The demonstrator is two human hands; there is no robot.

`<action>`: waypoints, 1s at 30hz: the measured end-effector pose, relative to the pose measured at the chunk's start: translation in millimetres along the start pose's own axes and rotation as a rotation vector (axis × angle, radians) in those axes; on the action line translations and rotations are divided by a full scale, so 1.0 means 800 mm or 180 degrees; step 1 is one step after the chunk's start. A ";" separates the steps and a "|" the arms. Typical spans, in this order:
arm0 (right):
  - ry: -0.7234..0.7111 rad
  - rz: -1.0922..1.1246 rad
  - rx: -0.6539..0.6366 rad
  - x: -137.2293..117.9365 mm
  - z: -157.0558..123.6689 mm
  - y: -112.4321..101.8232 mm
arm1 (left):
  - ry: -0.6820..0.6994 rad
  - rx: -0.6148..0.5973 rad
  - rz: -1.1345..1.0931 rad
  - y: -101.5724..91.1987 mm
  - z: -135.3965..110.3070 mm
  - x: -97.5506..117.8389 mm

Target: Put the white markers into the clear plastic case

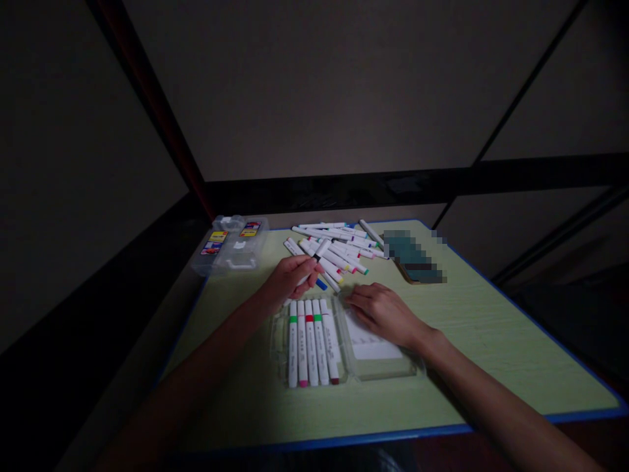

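Note:
My left hand (291, 275) is closed round a white marker with a blue tip (320, 283), just above an open clear plastic case (280, 341). Several white markers (311, 341) with coloured bands lie side by side in the case's left half. My right hand (381, 313) rests flat, fingers stretched out, on the case's open lid (388, 367), which holds a white paper sheet. A loose pile of white markers (339, 246) with coloured caps lies on the table beyond both hands.
The table (491, 354) is pale green with a blue edge. A closed clear plastic box (230, 248) with coloured stickers stands at the far left corner. A blurred-out dark object (415, 257) lies at the far right of the marker pile. Dark frame bars surround the table.

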State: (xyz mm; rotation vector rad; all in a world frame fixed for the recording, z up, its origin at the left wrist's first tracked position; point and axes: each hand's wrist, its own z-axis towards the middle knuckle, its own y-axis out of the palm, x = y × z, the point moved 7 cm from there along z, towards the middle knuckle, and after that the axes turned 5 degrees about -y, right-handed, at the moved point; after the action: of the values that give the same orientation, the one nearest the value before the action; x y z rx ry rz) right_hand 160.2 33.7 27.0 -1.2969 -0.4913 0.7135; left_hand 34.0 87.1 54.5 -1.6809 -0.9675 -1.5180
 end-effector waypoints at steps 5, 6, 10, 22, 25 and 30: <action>-0.0003 0.0024 0.0058 0.000 0.000 -0.002 | -0.0113 -0.0262 -0.0332 0.008 -0.002 -0.003; -0.0010 0.0027 0.0066 0.000 0.000 -0.002 | -0.0137 -0.0290 -0.0370 0.009 -0.002 -0.004; -0.0004 0.0052 0.0047 0.001 -0.001 -0.001 | -0.0224 -0.0374 -0.0539 0.013 -0.003 -0.008; 0.0202 0.2993 0.0623 -0.009 0.002 -0.018 | -0.0294 -0.0294 -0.1662 0.023 -0.001 -0.014; 0.0122 0.3666 0.0437 -0.019 0.004 -0.016 | -0.0381 -0.0200 -0.1883 0.024 -0.002 -0.016; -0.0085 0.4329 0.0248 -0.031 0.004 -0.013 | -0.0323 -0.0293 -0.2039 0.032 -0.005 -0.017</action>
State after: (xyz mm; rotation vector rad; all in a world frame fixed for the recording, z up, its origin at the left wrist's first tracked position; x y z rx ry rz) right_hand 142.4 17.0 39.5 -1.4476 0.5090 1.8283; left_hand 53.1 69.8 41.1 -1.6013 -1.6211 -1.9079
